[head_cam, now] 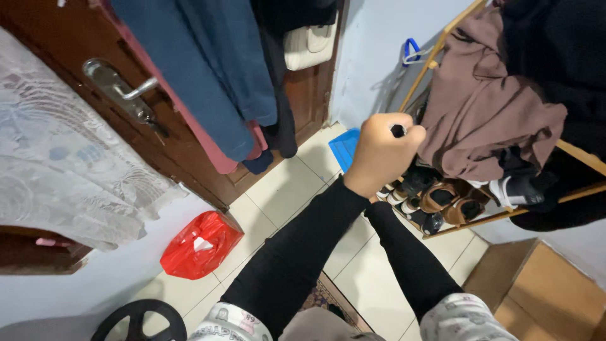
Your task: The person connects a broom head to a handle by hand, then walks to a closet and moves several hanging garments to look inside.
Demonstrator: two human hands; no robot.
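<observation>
Clenched into a fist, my left hand (379, 155) sits near the middle of my view, with a small dark object (398, 131) poking out at the top of the curled fingers; I cannot tell what that object is. My right hand is hidden behind the left fist, so I cannot tell whether it is open or holding anything; only its black-sleeved forearm (407, 252) shows, running up from 5 o'clock. At 2 o'clock from the fist, just beside it, a brown garment (486, 110) hangs over a wooden rack (577, 155), with dark clothes further out at 2 o'clock. At 4 o'clock, on the rack's lower shelf, shoes (451, 202) stand in a row. A blue tray (344, 148) lies on the tiled floor (278, 189) at 9 o'clock, close to the fist. Well apart, at 8 o'clock, a red plastic bag (199, 246) rests by the wooden door (189, 158), where blue clothes (208, 69) hang at 10 o'clock. A cardboard box (543, 290) sits at 4 o'clock.
</observation>
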